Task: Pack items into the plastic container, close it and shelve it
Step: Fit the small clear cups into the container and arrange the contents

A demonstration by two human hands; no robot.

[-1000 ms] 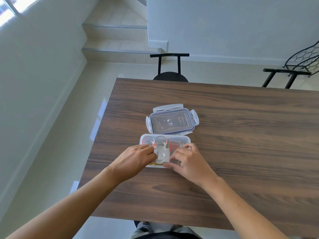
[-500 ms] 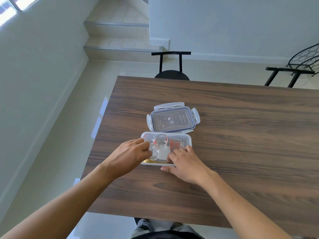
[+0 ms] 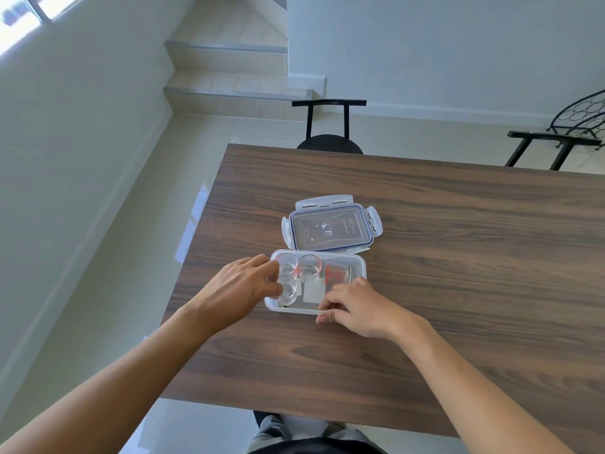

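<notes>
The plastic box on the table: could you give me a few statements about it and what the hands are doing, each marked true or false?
1. The lid is snapped onto the container. False: it lies on the table behind it.
2. Clear cups sit inside the container. True.
3. The left hand is at the container's left end. True.
4. The right hand rests on the lid. False: it is at the container's near edge.

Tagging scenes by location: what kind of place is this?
Probably a home dining area: a wooden table with a black chair tucked in, tiled stairs behind, and a wire wine rack.
</notes>
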